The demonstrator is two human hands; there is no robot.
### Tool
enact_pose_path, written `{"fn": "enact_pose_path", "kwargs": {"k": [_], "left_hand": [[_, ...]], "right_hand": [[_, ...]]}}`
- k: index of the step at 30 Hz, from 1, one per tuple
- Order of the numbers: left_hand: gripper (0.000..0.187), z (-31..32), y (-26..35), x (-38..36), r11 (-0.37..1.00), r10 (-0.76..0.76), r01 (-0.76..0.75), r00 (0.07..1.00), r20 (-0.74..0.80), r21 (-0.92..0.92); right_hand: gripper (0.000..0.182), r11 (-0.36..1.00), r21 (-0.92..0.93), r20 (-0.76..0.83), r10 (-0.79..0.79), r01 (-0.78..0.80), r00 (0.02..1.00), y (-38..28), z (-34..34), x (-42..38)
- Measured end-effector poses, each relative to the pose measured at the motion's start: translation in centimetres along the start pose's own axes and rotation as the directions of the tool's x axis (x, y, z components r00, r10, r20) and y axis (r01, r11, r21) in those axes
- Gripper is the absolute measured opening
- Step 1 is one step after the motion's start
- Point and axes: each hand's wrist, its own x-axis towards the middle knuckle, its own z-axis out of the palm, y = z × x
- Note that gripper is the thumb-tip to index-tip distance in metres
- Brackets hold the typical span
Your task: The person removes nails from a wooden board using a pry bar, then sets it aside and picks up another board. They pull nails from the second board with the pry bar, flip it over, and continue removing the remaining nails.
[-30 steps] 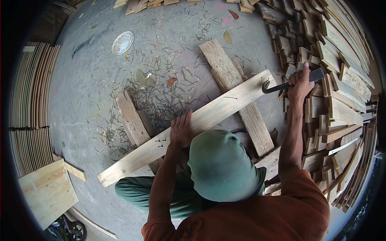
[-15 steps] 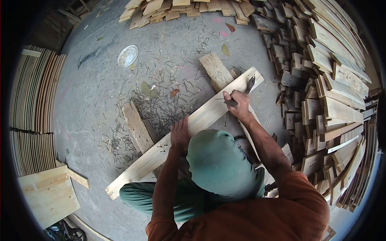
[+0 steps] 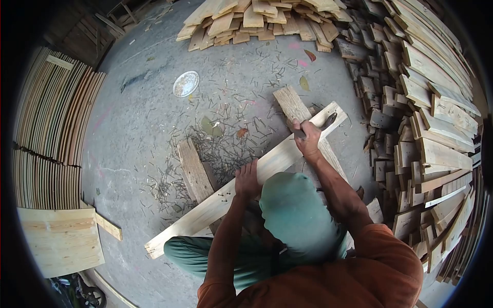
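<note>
A long pale board (image 3: 205, 209) lies slantwise across two rough wooden blocks, a left block (image 3: 194, 169) and a right block (image 3: 291, 102). My left hand (image 3: 247, 179) rests over the middle of the board, fingers bent across its far edge. Close to the board's upper right end, my right hand (image 3: 309, 138) is closed around a dark metal tool (image 3: 330, 121) with a curved head; the fingers hide part of its handle. Small dark nails (image 3: 224, 194) stick up from the board left of my left hand.
Loose nails (image 3: 226, 149) and a few leaves litter the concrete floor beyond the board. A round whitish plate (image 3: 186, 83) lies farther off. Stacked planks rise at the right (image 3: 436, 123), the back (image 3: 251, 20) and the left (image 3: 56, 113). A green cap (image 3: 295, 215) covers part of the view.
The view has shifted, so the floor and stacks appear farther right and lower. Against the board, my right hand with the tool sits slightly farther left. My left hand stays on the board.
</note>
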Motion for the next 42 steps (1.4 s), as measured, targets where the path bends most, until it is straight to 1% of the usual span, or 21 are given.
{"fn": "enact_pose_path", "kwargs": {"k": [1,3,6,9,11,13,17,21,23,25,27,29,30,31,33,35,36,38,40,41,42], "left_hand": [[0.089,-0.3,0.0,-0.5,1.000,0.002,-0.001,1.000,0.009,-0.024],[0.086,1.5,-0.5,-1.2,0.998,0.026,-0.025,0.999,-0.035,0.053],[0.082,2.7,-1.6,0.0,0.993,0.060,-0.050,0.994,-0.091,0.108],[0.081,0.4,-0.3,-0.5,1.000,0.027,-0.027,0.999,-0.024,0.007],[0.085,0.8,-0.5,0.1,0.999,0.027,-0.027,1.000,-0.006,0.030],[0.087,0.4,0.0,-0.4,0.994,0.091,-0.102,0.975,-0.204,-0.048],[0.077,0.0,1.8,2.3,0.982,0.119,-0.158,0.942,-0.313,-0.104],[0.050,-0.4,5.9,8.3,0.940,0.248,-0.311,0.907,-0.341,-0.143],[0.042,0.0,7.9,10.8,0.913,0.304,-0.377,0.884,-0.355,-0.156],[0.034,1.1,9.3,13.0,0.907,0.331,-0.383,0.905,-0.268,-0.172],[0.029,2.1,10.1,14.4,0.899,0.307,-0.380,0.902,-0.302,-0.220],[0.026,2.4,9.9,15.3,0.925,0.277,-0.333,0.921,-0.273,-0.183],[0.022,2.4,9.6,15.6,0.912,0.301,-0.379,0.878,-0.372,-0.157],[0.022,2.3,9.0,15.9,0.914,0.299,-0.375,0.881,-0.366,-0.157],[0.022,1.3,7.1,16.1,0.980,0.054,-0.133,0.894,-0.445,-0.147],[0.035,0.1,4.3,15.1,0.971,-0.210,0.106,0.809,-0.550,-0.214],[0.035,-0.8,3.5,13.9,0.972,-0.205,0.104,0.812,-0.547,-0.210],[0.066,-2.5,2.5,10.5,0.904,-0.359,0.230,0.866,-0.348,-0.361],[0.092,-1.8,2.3,6.4,0.952,-0.159,0.114,0.977,-0.143,-0.284],[0.092,-1.4,2.6,4.4,0.953,-0.165,0.120,0.975,-0.145,-0.277],[0.099,-0.9,3.2,2.9,0.978,-0.034,0.008,0.992,-0.120,-0.209]], "right_hand": [[0.026,0.996,-0.047,0.004,-0.072,0.072,0.997,-0.1,0.6,-1.4],[0.025,0.973,0.096,0.344,-0.231,0.211,0.910,0.1,1.3,-2.9],[0.029,0.969,0.085,0.240,-0.246,0.232,0.939,-1.2,2.0,-2.4],[0.038,0.919,0.393,0.038,-0.003,-0.012,0.999,-5.6,-0.5,0.6],[0.041,0.773,0.527,0.359,0.173,-0.352,0.917,-5.0,-1.1,3.1],[0.044,0.318,0.566,0.625,0.435,-0.760,0.648,-4.9,-1.9,6.3],[0.040,0.168,0.721,0.503,0.541,-0.673,0.674,-2.7,-7.5,8.6],[0.043,0.301,0.830,0.196,0.631,-0.470,0.750,0.8,-11.8,7.5],[0.043,0.379,0.807,0.098,0.669,-0.452,0.737,2.7,-12.9,6.9],[0.042,0.427,0.770,0.060,0.692,-0.475,0.719,3.8,-13.3,6.8],[0.040,0.491,0.717,-0.045,0.741,-0.495,0.670,5.0,-13.5,6.8],[0.040,0.492,0.722,-0.060,0.745,-0.486,0.664,6.2,-13.7,7.1],[0.040,0.478,0.733,-0.062,0.755,-0.484,0.653,6.6,-13.6,7.3],[0.040,0.461,0.743,-0.059,0.766,-0.484,0.640,7.0,-13.5,7.5],[0.040,0.446,0.754,-0.038,0.762,-0.482,0.646,8.1,-13.2,7.6],[0.040,0.454,0.753,-0.024,0.741,-0.476,0.671,8.5,-13.0,8.0],[0.040,0.451,0.755,-0.026,0.745,-0.476,0.666,8.6,-12.8,8.3],[0.040,0.484,0.740,-0.049,0.731,-0.467,0.680,8.5,-12.2,8.9],[0.040,0.516,0.691,-0.048,0.731,-0.506,0.681,8.6,-11.7,9.5],[0.040,0.553,0.639,-0.051,0.724,-0.534,0.688,8.7,-11.2,9.8],[0.041,0.560,0.633,-0.061,0.724,-0.535,0.687,8.6,-10.6,10.0]]}}
